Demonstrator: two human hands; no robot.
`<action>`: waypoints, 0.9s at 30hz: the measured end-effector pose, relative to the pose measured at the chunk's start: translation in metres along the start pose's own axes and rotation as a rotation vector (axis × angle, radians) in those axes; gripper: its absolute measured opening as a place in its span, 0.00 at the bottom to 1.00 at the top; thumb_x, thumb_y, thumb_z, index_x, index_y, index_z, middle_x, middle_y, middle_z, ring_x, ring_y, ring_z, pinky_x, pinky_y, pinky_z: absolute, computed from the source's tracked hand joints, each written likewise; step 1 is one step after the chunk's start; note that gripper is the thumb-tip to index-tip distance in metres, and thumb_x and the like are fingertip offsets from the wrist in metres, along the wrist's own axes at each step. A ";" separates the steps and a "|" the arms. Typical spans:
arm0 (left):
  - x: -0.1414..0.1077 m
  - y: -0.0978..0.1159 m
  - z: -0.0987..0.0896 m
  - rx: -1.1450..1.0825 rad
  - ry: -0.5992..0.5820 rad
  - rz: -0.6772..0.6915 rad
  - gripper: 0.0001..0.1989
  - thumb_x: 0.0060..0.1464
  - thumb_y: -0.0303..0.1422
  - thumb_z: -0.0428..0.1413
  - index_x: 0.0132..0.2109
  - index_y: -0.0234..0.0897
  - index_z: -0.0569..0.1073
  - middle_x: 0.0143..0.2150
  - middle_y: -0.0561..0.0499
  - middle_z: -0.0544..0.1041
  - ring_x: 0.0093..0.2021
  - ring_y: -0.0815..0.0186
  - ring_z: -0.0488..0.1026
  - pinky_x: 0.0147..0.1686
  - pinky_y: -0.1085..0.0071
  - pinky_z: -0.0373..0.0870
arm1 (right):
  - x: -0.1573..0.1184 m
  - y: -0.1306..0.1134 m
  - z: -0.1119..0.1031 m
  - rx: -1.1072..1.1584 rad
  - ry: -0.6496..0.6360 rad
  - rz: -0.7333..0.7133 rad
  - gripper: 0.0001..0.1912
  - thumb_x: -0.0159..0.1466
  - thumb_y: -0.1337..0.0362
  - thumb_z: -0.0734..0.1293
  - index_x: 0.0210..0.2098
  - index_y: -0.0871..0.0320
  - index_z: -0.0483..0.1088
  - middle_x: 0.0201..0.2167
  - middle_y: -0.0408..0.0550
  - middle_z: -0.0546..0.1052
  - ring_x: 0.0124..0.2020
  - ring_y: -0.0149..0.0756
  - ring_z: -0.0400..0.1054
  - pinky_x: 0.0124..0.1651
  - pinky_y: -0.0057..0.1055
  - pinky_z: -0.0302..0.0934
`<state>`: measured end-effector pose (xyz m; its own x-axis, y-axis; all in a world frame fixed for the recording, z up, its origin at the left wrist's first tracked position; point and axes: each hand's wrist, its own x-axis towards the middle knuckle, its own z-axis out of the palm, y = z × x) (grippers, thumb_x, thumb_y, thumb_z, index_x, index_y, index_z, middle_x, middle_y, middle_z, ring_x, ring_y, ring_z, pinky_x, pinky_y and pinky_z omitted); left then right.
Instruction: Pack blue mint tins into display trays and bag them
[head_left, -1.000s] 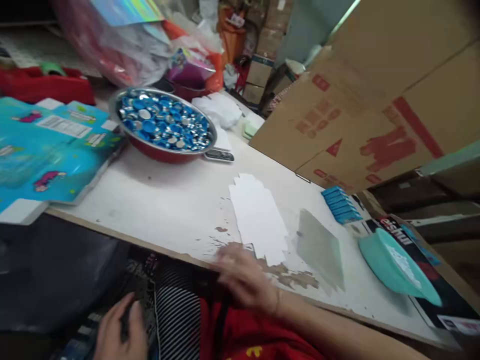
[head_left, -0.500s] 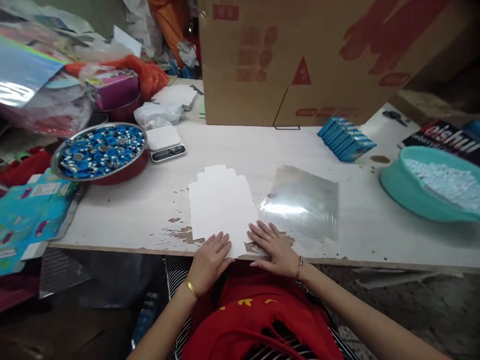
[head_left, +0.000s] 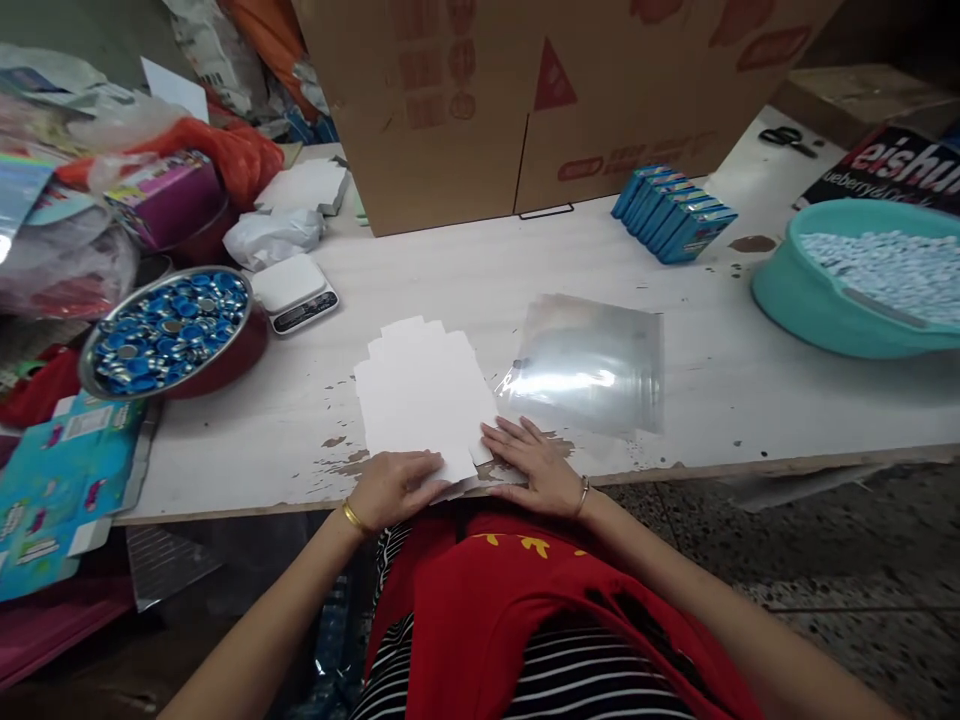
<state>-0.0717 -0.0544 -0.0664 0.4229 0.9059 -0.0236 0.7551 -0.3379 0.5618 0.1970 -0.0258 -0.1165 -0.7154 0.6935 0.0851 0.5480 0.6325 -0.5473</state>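
Note:
White unfolded carton blanks (head_left: pixel 420 390) lie flat, blank side up, near the table's front edge. My left hand (head_left: pixel 391 488) is closed on their near left edge, fingers on top and thumb toward the front. At the right side of the blanks rests my right hand (head_left: pixel 536 465), flat with fingers spread, its fingertips against their edge. Just beyond that hand, clear plastic sheets (head_left: pixel 592 365) lie on the table and reflect the light.
At left stand a red bowl (head_left: pixel 202 375) of blue-and-silver caps and a white scale (head_left: pixel 292 285). A large cardboard box (head_left: pixel 465 180) blocks the back. Small blue boxes (head_left: pixel 675 215), scissors (head_left: pixel 787 140) and a teal basin (head_left: pixel 817 310) of pale pieces are at right.
My left hand has gone from lying on the blanks to closing on their near edge, and the blanks there have shifted a little. The camera view has tilted and shifted.

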 end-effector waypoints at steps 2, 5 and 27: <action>0.003 -0.003 0.000 0.033 -0.019 0.024 0.14 0.60 0.39 0.48 0.42 0.40 0.76 0.34 0.50 0.80 0.34 0.67 0.76 0.35 0.73 0.69 | 0.000 0.000 0.002 -0.003 0.012 0.011 0.35 0.62 0.47 0.62 0.65 0.50 0.51 0.65 0.44 0.57 0.67 0.42 0.44 0.68 0.51 0.37; 0.005 -0.006 0.004 0.150 0.027 -0.004 0.14 0.62 0.35 0.44 0.41 0.38 0.74 0.31 0.51 0.78 0.29 0.69 0.73 0.30 0.75 0.65 | 0.001 0.000 0.005 -0.013 0.035 0.028 0.33 0.62 0.48 0.62 0.63 0.50 0.54 0.64 0.43 0.58 0.67 0.42 0.46 0.68 0.50 0.37; 0.024 -0.016 0.002 -0.728 0.239 -0.382 0.19 0.53 0.49 0.52 0.27 0.37 0.63 0.22 0.59 0.57 0.22 0.74 0.54 0.23 0.77 0.56 | 0.019 -0.001 0.000 0.068 0.305 -0.098 0.29 0.60 0.45 0.64 0.56 0.53 0.65 0.52 0.52 0.70 0.54 0.46 0.60 0.55 0.46 0.58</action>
<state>-0.0723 -0.0278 -0.0779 0.0264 0.9813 -0.1906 0.2797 0.1758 0.9438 0.1828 -0.0128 -0.1141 -0.5949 0.7085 0.3796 0.4455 0.6837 -0.5780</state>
